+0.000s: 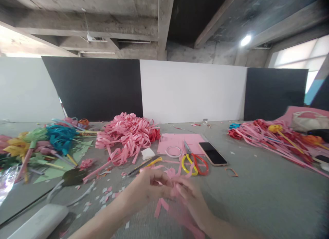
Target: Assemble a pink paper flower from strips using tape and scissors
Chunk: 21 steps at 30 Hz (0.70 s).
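Observation:
Both hands meet low in the centre of the view. My left hand (pixel 151 186) is closed in a pinch on a pink paper strip (pixel 161 207), whose folded ends show around its fingers. My right hand (pixel 191 198) pinches the same pink paper from the right, its fingertips close to the left ones. A blurred length of pink strip trails below toward the bottom edge. Just beyond the hands are scissors (pixel 196 163) with yellow and red handles, a yellow and black cutter (pixel 146 164) and pink paper sheets (pixel 167 141).
A heap of pink paper loops (pixel 128 136) stands behind left. Colourful paper flowers (pixel 60 138) lie far left, more strips (pixel 252 136) far right. A phone (pixel 213 154) lies right of the sheets. A white device (pixel 45 222) sits front left, with scraps nearby.

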Each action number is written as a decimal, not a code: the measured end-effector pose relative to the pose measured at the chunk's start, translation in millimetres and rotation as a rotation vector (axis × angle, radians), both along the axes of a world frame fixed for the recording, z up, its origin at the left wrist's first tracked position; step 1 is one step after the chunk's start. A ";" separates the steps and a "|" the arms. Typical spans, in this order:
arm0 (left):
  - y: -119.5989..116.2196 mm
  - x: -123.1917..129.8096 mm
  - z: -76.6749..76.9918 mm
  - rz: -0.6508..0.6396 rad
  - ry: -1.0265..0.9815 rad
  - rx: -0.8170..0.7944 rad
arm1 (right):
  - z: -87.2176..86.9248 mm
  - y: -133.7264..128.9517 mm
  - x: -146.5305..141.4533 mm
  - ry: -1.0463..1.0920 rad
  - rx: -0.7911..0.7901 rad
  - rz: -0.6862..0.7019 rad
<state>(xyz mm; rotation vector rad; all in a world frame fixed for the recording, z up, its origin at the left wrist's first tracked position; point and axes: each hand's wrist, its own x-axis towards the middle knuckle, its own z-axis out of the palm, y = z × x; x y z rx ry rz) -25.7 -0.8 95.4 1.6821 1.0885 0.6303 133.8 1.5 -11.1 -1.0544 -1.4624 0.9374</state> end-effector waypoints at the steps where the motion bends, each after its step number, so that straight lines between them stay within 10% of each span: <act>1: -3.2 -1.3 5.5 -0.014 -0.028 -0.029 | -0.2 0.1 -0.1 0.002 -0.012 -0.001; 9: -20.7 -11.1 32.5 0.072 -0.285 -0.240 | -3.0 2.0 -1.5 0.052 -0.015 -0.021; 17: -2.9 29.6 -68.9 0.224 -0.251 -0.065 | -10.0 7.2 1.3 -0.002 0.043 -0.040; 21: -2.2 32.5 -90.5 0.323 -0.243 0.069 | -6.3 6.7 0.5 -0.020 0.024 -0.052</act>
